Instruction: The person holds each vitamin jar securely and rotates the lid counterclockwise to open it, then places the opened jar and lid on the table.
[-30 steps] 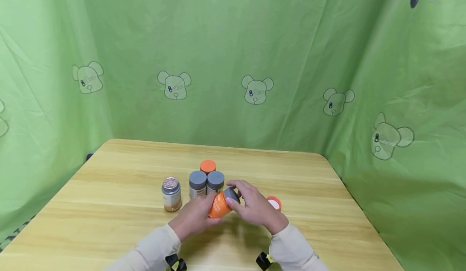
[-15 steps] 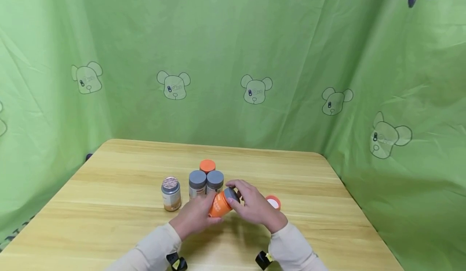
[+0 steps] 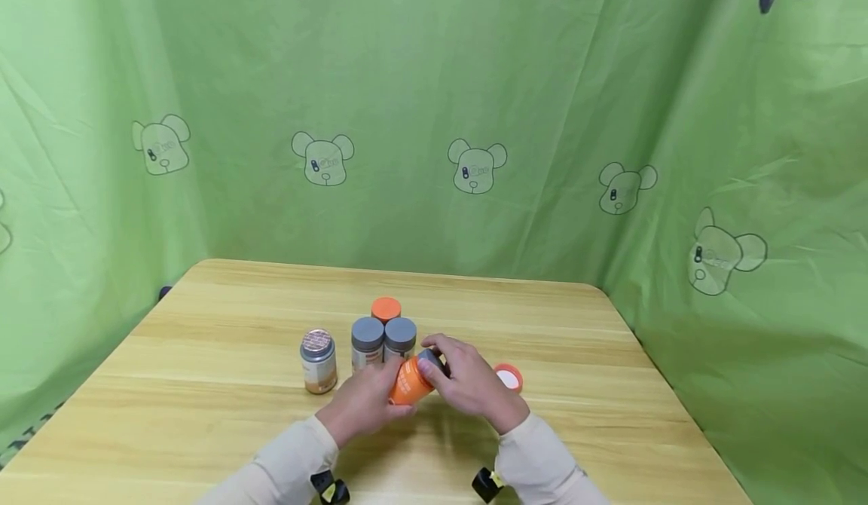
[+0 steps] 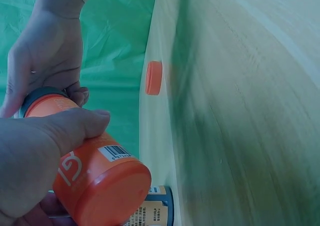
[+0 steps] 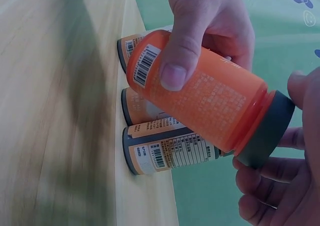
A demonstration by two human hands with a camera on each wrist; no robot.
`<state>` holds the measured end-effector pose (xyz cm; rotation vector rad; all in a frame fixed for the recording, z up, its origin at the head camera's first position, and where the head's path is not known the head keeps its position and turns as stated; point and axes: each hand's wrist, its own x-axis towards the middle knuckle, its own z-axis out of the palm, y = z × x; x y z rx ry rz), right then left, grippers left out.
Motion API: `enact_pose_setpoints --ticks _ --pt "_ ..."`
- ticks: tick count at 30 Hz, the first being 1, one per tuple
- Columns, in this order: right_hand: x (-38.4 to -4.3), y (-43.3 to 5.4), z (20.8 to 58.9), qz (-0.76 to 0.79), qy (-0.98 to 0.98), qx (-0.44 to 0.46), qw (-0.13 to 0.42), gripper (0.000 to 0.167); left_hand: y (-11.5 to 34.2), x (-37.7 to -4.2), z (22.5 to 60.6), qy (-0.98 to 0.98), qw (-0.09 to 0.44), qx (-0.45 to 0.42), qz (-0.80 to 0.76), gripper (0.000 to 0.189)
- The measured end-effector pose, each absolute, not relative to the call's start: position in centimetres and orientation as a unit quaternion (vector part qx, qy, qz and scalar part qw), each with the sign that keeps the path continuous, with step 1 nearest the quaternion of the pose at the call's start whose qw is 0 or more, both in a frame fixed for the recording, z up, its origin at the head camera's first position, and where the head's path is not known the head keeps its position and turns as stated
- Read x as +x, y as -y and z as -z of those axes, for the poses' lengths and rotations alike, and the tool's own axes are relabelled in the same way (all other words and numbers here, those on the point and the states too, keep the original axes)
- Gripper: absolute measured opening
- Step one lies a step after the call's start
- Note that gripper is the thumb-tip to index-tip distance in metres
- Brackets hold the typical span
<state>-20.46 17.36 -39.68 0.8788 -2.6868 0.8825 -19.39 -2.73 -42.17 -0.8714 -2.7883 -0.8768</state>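
An orange bottle (image 3: pixel 410 383) with a dark grey cap (image 5: pixel 265 131) is held tilted above the table, its cap end up and to the right. My left hand (image 3: pixel 366 403) grips the bottle's body, with the thumb across its side and the fingers behind it. Fingers and thumb of my right hand (image 3: pixel 475 384) hold the grey cap, which sits on the bottle's neck. In the left wrist view the bottle's base (image 4: pixel 117 193) faces the camera, and a barcode label shows beside my thumb.
Two grey-capped bottles (image 3: pixel 368 335) and an orange-capped one (image 3: pixel 386 309) stand grouped behind my left hand. Left of them is an uncapped bottle (image 3: pixel 319 362) with a foil seal. An orange cap (image 3: pixel 508 377) lies inside up on the wooden table (image 3: pixel 597 430), right of my right hand.
My right hand has turned slightly on the grey cap, its wrist shifting a little left. The left hand and the bottle have stayed almost in place.
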Motion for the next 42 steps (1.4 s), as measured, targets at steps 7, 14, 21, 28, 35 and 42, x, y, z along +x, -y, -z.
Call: enact_pose_setpoints --ticks 7,14,21,28,35,42 --pt "-20.51 -17.40 39.70 -0.300 0.900 0.305 0.085 0.036 2.76 -19.38 42.27 0.914 0.039 -0.279 0.291 0.065" --pt "-20.55 -17.66 39.84 -0.319 0.887 0.319 0.095 0.040 2.85 -19.42 42.37 0.914 0.038 -0.277 0.293 0.068" --pt "-20.63 -17.38 39.78 -0.296 0.906 0.289 0.088 0.043 2.79 -19.54 42.43 0.912 0.047 -0.284 0.291 0.070" --pt "-20.63 -17.35 39.77 -0.287 0.912 0.284 0.076 0.040 2.66 -19.67 42.44 0.913 0.042 -0.284 0.289 0.069" --pt "-20.23 -17.39 39.45 -0.301 0.906 0.291 0.061 0.044 2.72 -19.61 42.56 0.912 0.040 -0.282 0.294 0.065" --pt "-20.33 -17.19 39.67 -0.295 0.914 0.270 0.070 0.045 2.63 -19.65 42.59 0.911 0.046 -0.286 0.294 0.067"
